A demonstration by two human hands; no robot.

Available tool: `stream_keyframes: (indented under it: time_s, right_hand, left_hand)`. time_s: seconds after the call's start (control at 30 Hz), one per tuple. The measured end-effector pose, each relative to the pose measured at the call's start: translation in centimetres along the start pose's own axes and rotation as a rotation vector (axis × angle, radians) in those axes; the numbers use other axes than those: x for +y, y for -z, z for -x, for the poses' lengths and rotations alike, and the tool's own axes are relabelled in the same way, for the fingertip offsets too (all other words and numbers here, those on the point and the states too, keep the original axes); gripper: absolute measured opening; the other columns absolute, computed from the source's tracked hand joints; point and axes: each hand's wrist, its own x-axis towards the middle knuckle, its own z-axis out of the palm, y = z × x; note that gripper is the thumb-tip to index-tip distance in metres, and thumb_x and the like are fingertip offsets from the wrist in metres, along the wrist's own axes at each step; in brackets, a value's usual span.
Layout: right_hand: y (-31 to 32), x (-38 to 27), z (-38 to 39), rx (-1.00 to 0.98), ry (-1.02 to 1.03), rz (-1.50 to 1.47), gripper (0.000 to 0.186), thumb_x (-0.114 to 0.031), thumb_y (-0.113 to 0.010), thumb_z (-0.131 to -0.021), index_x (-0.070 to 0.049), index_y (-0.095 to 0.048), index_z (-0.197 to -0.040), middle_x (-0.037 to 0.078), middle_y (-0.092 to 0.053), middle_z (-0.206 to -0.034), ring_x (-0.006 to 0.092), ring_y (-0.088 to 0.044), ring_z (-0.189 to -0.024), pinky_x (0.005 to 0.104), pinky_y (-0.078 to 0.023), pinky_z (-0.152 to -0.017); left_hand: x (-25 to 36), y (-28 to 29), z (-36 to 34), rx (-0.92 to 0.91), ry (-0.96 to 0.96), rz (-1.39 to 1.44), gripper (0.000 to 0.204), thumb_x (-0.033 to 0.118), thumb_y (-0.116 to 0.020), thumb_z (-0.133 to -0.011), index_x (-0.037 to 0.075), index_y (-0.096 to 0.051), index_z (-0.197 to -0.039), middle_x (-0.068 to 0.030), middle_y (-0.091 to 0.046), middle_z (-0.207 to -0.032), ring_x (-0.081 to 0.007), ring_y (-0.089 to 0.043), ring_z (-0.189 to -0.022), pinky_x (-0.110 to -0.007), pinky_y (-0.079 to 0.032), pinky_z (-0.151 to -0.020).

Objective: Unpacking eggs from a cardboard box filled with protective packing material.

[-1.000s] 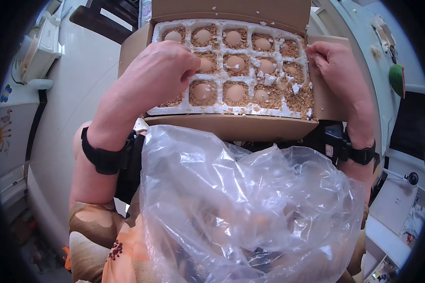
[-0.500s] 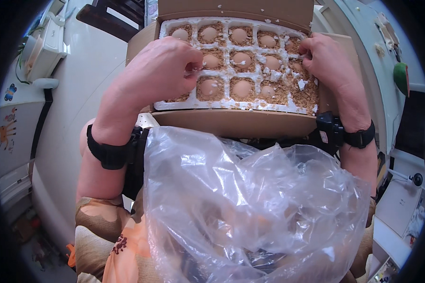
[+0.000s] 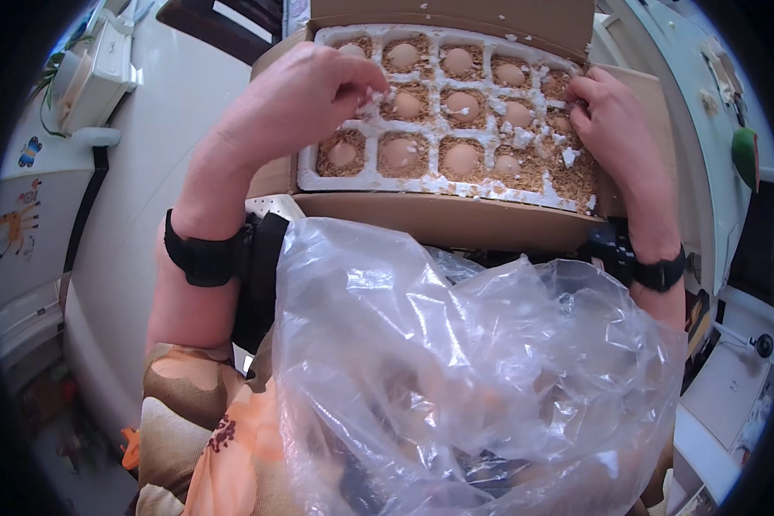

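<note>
Single head view, left of two side-by-side fisheyes worn by person. Looks down and forward, upright, unmirrored. Plastic bag (image 3: 473, 370) nearest lens, filling near middle; cardboard box (image 3: 430, 217) farther off, far flap (image 3: 456, 14) cut by picture's edge. Forearms (image 3: 224, 176) run in from near left and near right. Wide field takes in pale floor (image 3: 176, 112) at left; straight edges bow toward dark rim.

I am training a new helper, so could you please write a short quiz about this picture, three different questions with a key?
1. True or false: both hands rest on the plastic bag.
2. Choose: the eggs lie in A) loose brown bedding, B) blue cloth, C) water.
3. Fill in: the white foam tray sits in an open ____ box.

Key: 1. False: the left hand and the right hand are up at the tray. 2. A. 3. Cardboard.
</note>
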Motion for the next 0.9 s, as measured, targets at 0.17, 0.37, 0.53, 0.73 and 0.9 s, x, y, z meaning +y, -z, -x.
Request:
stream_keyframes:
  time_s: [0.17,0.37,0.53,0.73,0.9]
  right_hand:
    - [1.8,-4.3,0.4,-0.053,-0.026,-0.222,0.015,-0.013,-0.064,-0.082,-0.005,-0.071,-0.093,0.013,-0.065,-0.095,0.0333,-0.065,-0.089,0.0430,-0.052,-0.080]
    - [0.9,-8.1,-2.1,-0.132,0.248,-0.341,0.015,-0.012,-0.067,-0.085,-0.004,-0.069,-0.098,0.010,-0.065,-0.090,0.0248,-0.064,-0.076,0.0359,-0.052,-0.071]
    - [-0.2,-11.0,-2.9,-0.175,0.392,-0.253,0.010,-0.012,-0.066,-0.083,-0.008,-0.070,-0.092,0.009,-0.065,-0.087,0.0294,-0.066,-0.082,0.0394,-0.053,-0.073]
    - [-0.2,-11.5,-2.2,-0.155,0.369,-0.180,0.013,-0.009,-0.066,-0.080,-0.009,-0.070,-0.093,0.009,-0.065,-0.087,0.0291,-0.066,-0.081,0.0406,-0.054,-0.075]
    - [-1.4,-11.3,-1.9,-0.067,0.392,-0.198,0.018,-0.007,-0.068,-0.076,-0.010,-0.068,-0.094,0.008,-0.063,-0.084,0.0293,-0.066,-0.078,0.0407,-0.055,-0.070]
  left_hand:
    - [0.1,2.7,1.6,-0.008,0.128,-0.085,0.018,0.002,-0.065,-0.082,0.002,-0.073,-0.098,-0.0111,-0.070,-0.089,-0.0216,-0.067,-0.080,-0.032,-0.053,-0.072]
    - [-0.3,1.2,2.0,-0.069,0.031,-0.190,0.015,0.007,-0.070,-0.076,0.003,-0.073,-0.089,-0.0107,-0.069,-0.089,-0.0292,-0.064,-0.086,-0.037,-0.051,-0.081]
    - [0.5,1.3,1.6,-0.108,0.099,-0.222,0.016,0.008,-0.071,-0.073,0.004,-0.073,-0.088,-0.0101,-0.069,-0.088,-0.0306,-0.064,-0.089,-0.039,-0.050,-0.084]
    - [1.7,0.9,1.7,-0.102,0.116,-0.299,0.014,0.010,-0.071,-0.072,0.005,-0.073,-0.085,-0.0098,-0.069,-0.088,-0.0293,-0.064,-0.090,-0.039,-0.052,-0.083]
    - [1.6,0.4,1.4,-0.075,0.064,-0.308,0.014,0.008,-0.070,-0.071,0.005,-0.073,-0.084,-0.0101,-0.069,-0.088,-0.0291,-0.064,-0.092,-0.039,-0.052,-0.083]
